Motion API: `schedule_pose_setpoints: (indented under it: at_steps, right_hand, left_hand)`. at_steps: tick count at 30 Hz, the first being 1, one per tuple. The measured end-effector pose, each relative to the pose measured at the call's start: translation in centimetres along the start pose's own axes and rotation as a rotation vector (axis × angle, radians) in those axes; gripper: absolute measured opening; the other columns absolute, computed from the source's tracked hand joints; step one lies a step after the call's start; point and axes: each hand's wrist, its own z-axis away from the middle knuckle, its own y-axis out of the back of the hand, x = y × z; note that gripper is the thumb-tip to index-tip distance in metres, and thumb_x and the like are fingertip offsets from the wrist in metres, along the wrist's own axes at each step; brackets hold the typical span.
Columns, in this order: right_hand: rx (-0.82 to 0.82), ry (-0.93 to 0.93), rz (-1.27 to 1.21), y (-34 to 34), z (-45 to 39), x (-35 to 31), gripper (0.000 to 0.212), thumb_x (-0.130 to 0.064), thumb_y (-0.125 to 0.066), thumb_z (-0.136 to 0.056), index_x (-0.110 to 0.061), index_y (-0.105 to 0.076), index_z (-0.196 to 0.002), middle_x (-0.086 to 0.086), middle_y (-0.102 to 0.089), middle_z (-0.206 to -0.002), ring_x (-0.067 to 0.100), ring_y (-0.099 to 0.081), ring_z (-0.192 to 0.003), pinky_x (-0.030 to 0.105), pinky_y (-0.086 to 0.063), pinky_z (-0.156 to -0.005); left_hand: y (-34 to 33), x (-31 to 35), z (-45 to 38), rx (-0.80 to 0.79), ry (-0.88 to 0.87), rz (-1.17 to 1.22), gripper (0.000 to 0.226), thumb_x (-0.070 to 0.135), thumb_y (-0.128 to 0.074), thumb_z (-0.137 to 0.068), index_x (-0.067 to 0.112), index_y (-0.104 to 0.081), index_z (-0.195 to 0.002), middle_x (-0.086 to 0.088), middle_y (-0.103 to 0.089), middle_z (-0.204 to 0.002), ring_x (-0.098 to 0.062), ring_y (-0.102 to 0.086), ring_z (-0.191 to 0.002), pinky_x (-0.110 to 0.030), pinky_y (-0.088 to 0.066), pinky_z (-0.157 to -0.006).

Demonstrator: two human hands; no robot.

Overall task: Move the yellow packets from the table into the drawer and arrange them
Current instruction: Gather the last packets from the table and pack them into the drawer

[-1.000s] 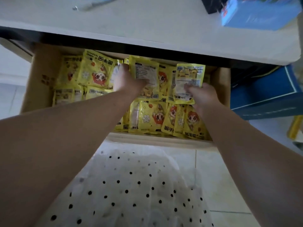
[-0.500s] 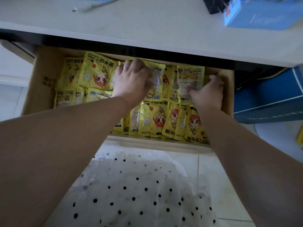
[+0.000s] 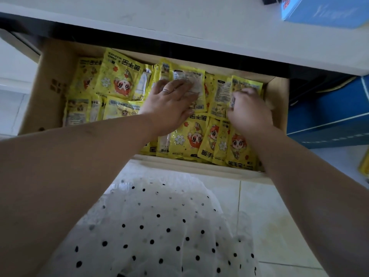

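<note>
Head view: the white table overhangs your open drawer, which sits above a tiled floor. Packets cover its bottom (wall to wall). Your left hand presses flat, fingers spread; your right hand curls on a packet by the right wall.

The yellow packet at the drawer's back left carries "HAND WARMER" in small capitals beside three large Chinese characters, 暖手宝 (all seen upside down from here). The same three characters show on a front packet, whose lower edge bears a small brand mark too blurred to read. The back panel of another packet holds fine print, illegible. Red marks on the blue box cannot be read.
</note>
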Motion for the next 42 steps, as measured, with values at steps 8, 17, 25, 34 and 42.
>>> schedule_pose_setpoints:
  at_steps: [8, 17, 25, 34, 42]
  right_hand:
    - [-0.175, -0.033, -0.009, 0.9, 0.3, 1.3, 0.057, -0.016, -0.048, -0.092, -0.014, -0.030, -0.147, 0.013, -0.023, -0.156, 0.036, -0.039, -0.133, 0.047, -0.040, -0.106]
    - [-0.029, 0.273, -0.300, 5.7, 7.4, -2.5, 0.051, -0.028, -0.056, -0.094, -0.022, -0.043, -0.143, -0.002, -0.031, -0.154, 0.016, -0.028, -0.142, 0.027, -0.023, -0.110]
    - [-0.179, 0.472, -0.391, 4.3, 13.0, -2.3, 0.047, -0.051, -0.063, -0.083, -0.035, -0.058, -0.127, -0.016, -0.038, -0.148, 0.005, -0.037, -0.131, 0.024, -0.036, -0.100]
    - [-0.066, 0.654, -0.183, 3.0, 12.0, -1.9, 0.034, -0.038, -0.065, -0.086, -0.030, -0.067, -0.118, -0.011, -0.057, -0.132, 0.016, -0.048, -0.125, 0.033, -0.044, -0.091]
    - [0.144, 0.646, -0.098, 4.0, 8.3, -2.3, 0.055, -0.033, -0.078, -0.073, -0.020, -0.062, -0.125, 0.007, -0.050, -0.137, 0.032, -0.046, -0.125, 0.046, -0.034, -0.105]
  left_hand:
    - [2.1, 0.1, -0.2, -0.114, 0.003, 0.058, 0.059, 0.046, -0.038, -0.097, 0.038, -0.014, -0.150, 0.000, 0.001, -0.162, -0.026, -0.007, -0.148, -0.051, -0.014, -0.117]
    - [8.1, 1.3, 5.1, -0.163, 0.188, 0.516, 0.035, 0.037, -0.052, -0.095, 0.031, -0.056, -0.129, 0.007, -0.058, -0.128, -0.018, -0.056, -0.114, -0.034, -0.048, -0.092]
    - [10.1, 2.7, 11.3, -0.309, 0.085, 0.446, 0.036, 0.039, -0.057, -0.091, 0.027, -0.062, -0.125, 0.004, -0.063, -0.122, -0.014, -0.058, -0.109, -0.035, -0.046, -0.095]
    - [9.1, 2.7, 11.7, -0.291, 0.123, 0.350, 0.031, 0.038, -0.054, -0.093, 0.040, -0.060, -0.124, 0.010, -0.059, -0.124, -0.013, -0.053, -0.115, -0.038, -0.047, -0.093]
    - [9.7, 2.2, 8.3, -0.171, 0.192, 0.319, 0.028, 0.029, -0.053, -0.095, 0.037, -0.063, -0.121, 0.008, -0.057, -0.126, -0.017, -0.049, -0.122, -0.040, -0.041, -0.100]
